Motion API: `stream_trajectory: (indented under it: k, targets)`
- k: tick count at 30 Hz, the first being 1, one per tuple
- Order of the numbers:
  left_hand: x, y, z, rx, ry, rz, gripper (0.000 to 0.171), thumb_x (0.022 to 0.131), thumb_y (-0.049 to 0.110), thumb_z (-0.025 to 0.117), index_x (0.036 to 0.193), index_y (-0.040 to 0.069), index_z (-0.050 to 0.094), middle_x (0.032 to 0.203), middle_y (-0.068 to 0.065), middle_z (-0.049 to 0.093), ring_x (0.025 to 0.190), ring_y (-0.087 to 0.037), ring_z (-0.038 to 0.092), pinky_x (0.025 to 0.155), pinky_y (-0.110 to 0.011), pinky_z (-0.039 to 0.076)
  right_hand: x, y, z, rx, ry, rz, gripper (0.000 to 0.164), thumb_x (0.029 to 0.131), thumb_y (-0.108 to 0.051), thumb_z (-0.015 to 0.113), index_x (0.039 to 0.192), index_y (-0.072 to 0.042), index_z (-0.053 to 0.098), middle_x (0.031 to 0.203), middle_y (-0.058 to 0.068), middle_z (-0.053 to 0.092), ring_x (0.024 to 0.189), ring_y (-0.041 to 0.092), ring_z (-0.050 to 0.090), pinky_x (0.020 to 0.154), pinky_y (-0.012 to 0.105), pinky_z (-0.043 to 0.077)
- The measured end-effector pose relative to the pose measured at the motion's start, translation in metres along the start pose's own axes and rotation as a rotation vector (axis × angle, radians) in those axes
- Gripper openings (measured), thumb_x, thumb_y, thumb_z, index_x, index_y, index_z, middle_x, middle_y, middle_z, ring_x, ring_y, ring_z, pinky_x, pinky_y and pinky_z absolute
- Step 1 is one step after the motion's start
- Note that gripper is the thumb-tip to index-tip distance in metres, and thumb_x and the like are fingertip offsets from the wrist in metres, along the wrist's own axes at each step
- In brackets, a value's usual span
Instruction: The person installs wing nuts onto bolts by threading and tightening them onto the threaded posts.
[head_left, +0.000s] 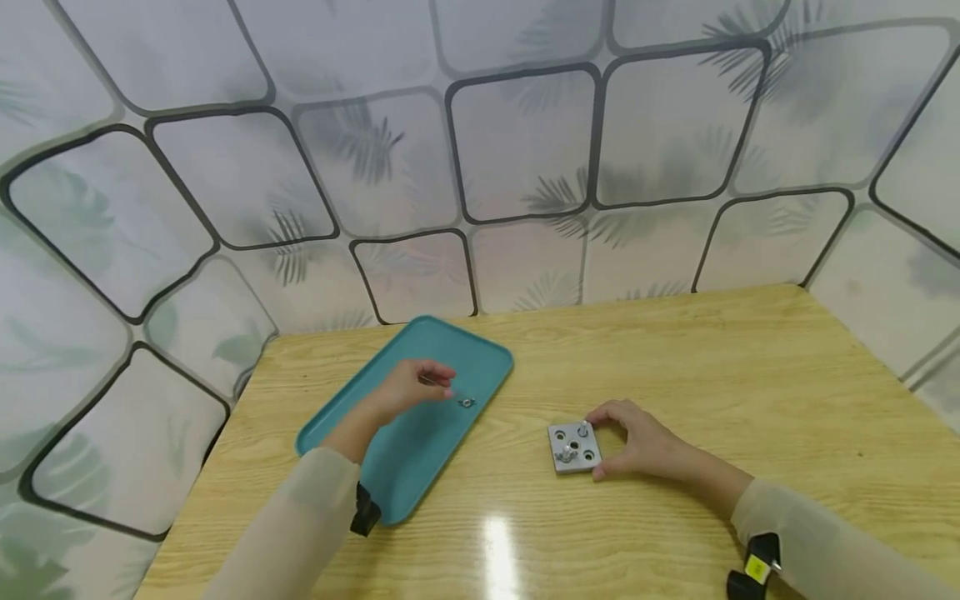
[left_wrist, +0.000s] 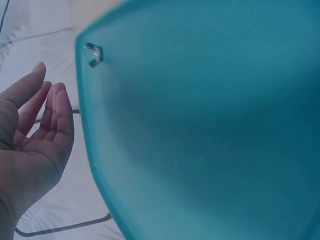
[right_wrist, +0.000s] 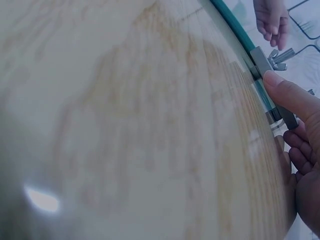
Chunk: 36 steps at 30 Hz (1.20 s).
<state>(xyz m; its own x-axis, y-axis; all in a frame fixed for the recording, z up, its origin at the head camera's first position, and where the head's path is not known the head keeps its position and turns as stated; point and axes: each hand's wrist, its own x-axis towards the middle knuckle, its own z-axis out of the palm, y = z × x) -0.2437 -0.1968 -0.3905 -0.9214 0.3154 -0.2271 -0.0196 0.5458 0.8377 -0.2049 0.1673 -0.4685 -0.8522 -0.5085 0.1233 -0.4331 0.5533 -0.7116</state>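
Left of centre in the head view, a blue tray [head_left: 459,354] lay on the worktop [head_left: 697,358], and the left hand [head_left: 418,386] hung over it, fingers loosely bent and nothing visibly held. Just beside its fingertips, near the tray's right edge, sat a loose wing nut [head_left: 467,402]. Right of centre, the right hand [head_left: 641,443] grasped a metal block [head_left: 576,451] by its edges between thumb and finger. Picking up the loose wing nut appeared to be the step in hand; the next move seemed to call for a fine pinch on its wings while the block was kept steady, probably then threading it onto the bare bolt [head_left: 582,429]. Counted here: one tray, one block, two wing nuts, two bolts; the fitted wing nut [head_left: 566,455] was on the block's lower-left bolt.

Upper left in the left wrist view, the single loose wing nut rested on the tray, apart from the left hand, whose thumb and fingers stood separated.

Toward the upper right of the right wrist view, the right thumb pressed the block; the fitted wing nut showed beside it.
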Motion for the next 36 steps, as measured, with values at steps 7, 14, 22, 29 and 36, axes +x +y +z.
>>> stream_trajectory:
  k: [7, 14, 22, 29, 36]
  targets:
    - [0.013, -0.014, -0.001, 0.031, -0.015, -0.031, 0.033, 0.082, 0.012, 0.067, 0.112, 0.0, 0.062, 0.108, -0.013, 0.063, 0.096, -0.019, 0.058, 0.084, -0.034, 0.047, 0.0, 0.0, 0.0, 0.007, 0.002, -0.006, 0.07, 0.053, -0.047, 0.083, 0.11, -0.014, 0.057, 0.109, -0.005, 0.056, 0.101, 0.014, 0.046, 0.089, 0.032, 0.038]
    - [0.02, -0.024, 0.004, 0.036, -0.068, -0.039, 0.031, 0.079, 0.01, 0.069, 0.108, -0.002, 0.063, 0.106, -0.014, 0.065, 0.094, -0.018, 0.061, 0.083, -0.031, 0.049, 0.0, 0.003, 0.003, 0.021, -0.007, -0.018, 0.069, 0.054, -0.047, 0.083, 0.11, -0.015, 0.057, 0.11, -0.005, 0.056, 0.101, 0.013, 0.046, 0.09, 0.03, 0.038]
    - [0.026, -0.024, 0.009, 0.151, -0.041, -0.017, 0.025, 0.076, 0.014, 0.073, 0.099, 0.003, 0.068, 0.09, -0.006, 0.068, 0.079, -0.01, 0.06, 0.072, -0.026, 0.048, 0.0, 0.001, -0.001, 0.025, -0.013, 0.0, 0.07, 0.054, -0.047, 0.083, 0.11, -0.014, 0.057, 0.109, -0.005, 0.055, 0.101, 0.014, 0.046, 0.09, 0.032, 0.037]
    - [0.026, -0.019, 0.015, 0.277, 0.003, 0.039, 0.014, 0.076, 0.017, 0.073, 0.087, 0.008, 0.07, 0.08, -0.001, 0.066, 0.072, -0.009, 0.055, 0.066, -0.024, 0.045, 0.001, -0.001, -0.002, 0.018, -0.018, 0.008, 0.072, 0.054, -0.047, 0.083, 0.111, -0.013, 0.056, 0.11, -0.004, 0.055, 0.102, 0.015, 0.046, 0.091, 0.031, 0.037]
    - [0.024, -0.02, 0.022, 0.326, 0.006, 0.1, 0.011, 0.079, 0.018, 0.07, 0.082, 0.007, 0.07, 0.08, -0.002, 0.066, 0.071, -0.008, 0.052, 0.064, -0.024, 0.043, 0.0, -0.003, -0.001, 0.023, -0.018, 0.014, 0.072, 0.054, -0.046, 0.083, 0.111, -0.012, 0.056, 0.111, -0.002, 0.054, 0.106, 0.018, 0.046, 0.093, 0.035, 0.036]
